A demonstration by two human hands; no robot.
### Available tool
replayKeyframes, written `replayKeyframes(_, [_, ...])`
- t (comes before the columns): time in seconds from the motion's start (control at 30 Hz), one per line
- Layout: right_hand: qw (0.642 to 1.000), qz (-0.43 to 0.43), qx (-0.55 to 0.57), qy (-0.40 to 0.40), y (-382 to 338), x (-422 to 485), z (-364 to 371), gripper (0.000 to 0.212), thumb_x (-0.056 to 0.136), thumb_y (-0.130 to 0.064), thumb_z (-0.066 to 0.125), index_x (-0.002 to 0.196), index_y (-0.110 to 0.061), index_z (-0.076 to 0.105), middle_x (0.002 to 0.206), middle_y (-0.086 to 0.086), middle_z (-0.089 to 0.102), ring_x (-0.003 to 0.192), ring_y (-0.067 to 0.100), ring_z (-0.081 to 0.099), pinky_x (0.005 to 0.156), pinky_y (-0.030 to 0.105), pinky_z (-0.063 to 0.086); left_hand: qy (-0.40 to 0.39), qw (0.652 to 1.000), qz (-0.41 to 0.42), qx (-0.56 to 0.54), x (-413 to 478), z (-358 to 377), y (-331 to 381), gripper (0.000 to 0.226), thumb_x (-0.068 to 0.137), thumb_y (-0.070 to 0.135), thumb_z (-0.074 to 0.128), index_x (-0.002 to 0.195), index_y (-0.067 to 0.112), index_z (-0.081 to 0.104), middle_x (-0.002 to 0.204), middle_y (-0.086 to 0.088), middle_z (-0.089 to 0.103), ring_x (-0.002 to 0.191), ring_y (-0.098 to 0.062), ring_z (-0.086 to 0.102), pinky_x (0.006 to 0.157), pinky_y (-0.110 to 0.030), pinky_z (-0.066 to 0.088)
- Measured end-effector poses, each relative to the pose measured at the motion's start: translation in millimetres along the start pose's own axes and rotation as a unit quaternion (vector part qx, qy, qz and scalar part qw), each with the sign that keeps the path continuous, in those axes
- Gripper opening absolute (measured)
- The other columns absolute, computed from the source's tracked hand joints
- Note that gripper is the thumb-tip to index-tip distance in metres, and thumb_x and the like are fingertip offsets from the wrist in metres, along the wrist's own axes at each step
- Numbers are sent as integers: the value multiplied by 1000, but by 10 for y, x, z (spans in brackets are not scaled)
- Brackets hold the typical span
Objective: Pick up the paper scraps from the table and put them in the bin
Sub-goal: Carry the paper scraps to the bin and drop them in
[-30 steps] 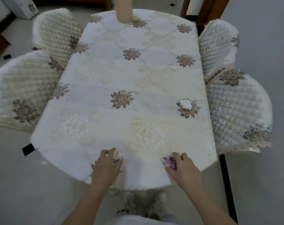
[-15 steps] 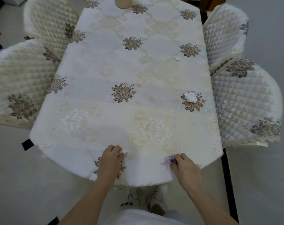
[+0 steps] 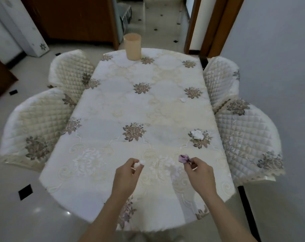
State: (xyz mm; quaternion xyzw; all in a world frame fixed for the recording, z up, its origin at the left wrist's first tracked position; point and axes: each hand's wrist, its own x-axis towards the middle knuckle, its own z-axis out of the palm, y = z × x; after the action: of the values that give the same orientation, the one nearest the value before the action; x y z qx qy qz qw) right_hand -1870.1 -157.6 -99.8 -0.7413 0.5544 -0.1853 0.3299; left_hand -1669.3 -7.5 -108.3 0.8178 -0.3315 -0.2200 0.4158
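Over the near table (image 3: 99, 189) edge | left hand (image 3: 126, 173) pinches white scrap (image 3: 139, 163) | right hand (image 3: 199, 172) pinches purple scrap (image 3: 184, 158) | crumpled white scrap (image 3: 198, 134) lies right.

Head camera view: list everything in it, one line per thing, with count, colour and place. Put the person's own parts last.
Table: one, under a cream tablecloth with brown flower motifs, centre.
Bin: one, peach-coloured cylinder, far end of the table.
White paper scrap: one, crumpled, on a flower motif near the right edge.
Small white scrap: one, farther up the right side.
Chairs: four, cream quilted covers, two on each side.
Floor: pale tiles with small black squares.
Doorway: brown wood frame, beyond the table.
Left hand: grip shut on a white scrap.
Right hand: grip shut on a purple scrap.
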Motion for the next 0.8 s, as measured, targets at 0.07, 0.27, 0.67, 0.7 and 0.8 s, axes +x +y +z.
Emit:
replayKeyframes(0.07, [999, -18, 16, 26, -214, 110, -149, 25, 87, -37, 61, 65, -26, 57, 60, -9, 61, 56, 7, 56, 51, 31, 42, 17, 999, 29, -11, 110, -83, 261, 6, 91, 35, 65, 88, 35, 60, 72, 12, 64, 69, 4, 60, 55, -13, 44])
replayKeyframes(0.27, [993, -81, 25, 77, -655, 235, -465, 31, 86, -36, 62, 61, -24, 50, 55, -6, 54, 55, 7, 52, 48, 29, 37, 55, 994, 95, -20, 285, -331, 774, 11, 91, 39, 63, 92, 28, 63, 78, 11, 66, 70, -2, 60, 65, -30, 51])
replayKeyframes(0.67, [981, -189, 48, -14, -1215, 60, -98, 30, 86, -36, 63, 62, -20, 53, 58, -3, 58, 55, 10, 54, 49, 31, 39, 167, 983, 70, 14, -270, -908, 623, 12, 94, 41, 59, 90, 29, 60, 67, 7, 61, 59, -8, 57, 54, -28, 42])
replayKeyframes(0.7, [977, -203, 48, -33, -1267, 21, -35, 30, 86, -35, 63, 63, -19, 53, 58, -2, 58, 56, 11, 54, 51, 31, 40, 184, 981, 59, 16, -367, -964, 578, 15, 94, 44, 58, 88, 31, 59, 66, 6, 60, 59, -9, 57, 54, -29, 42])
replayKeyframes(0.8, [966, -236, 51, -91, -1427, -138, 169, 28, 84, -35, 62, 62, -19, 53, 58, -4, 59, 57, 12, 55, 52, 30, 41, 244, 970, 8, 25, -681, -1157, 420, 14, 93, 47, 58, 86, 34, 58, 69, 7, 61, 60, -7, 57, 57, -33, 46])
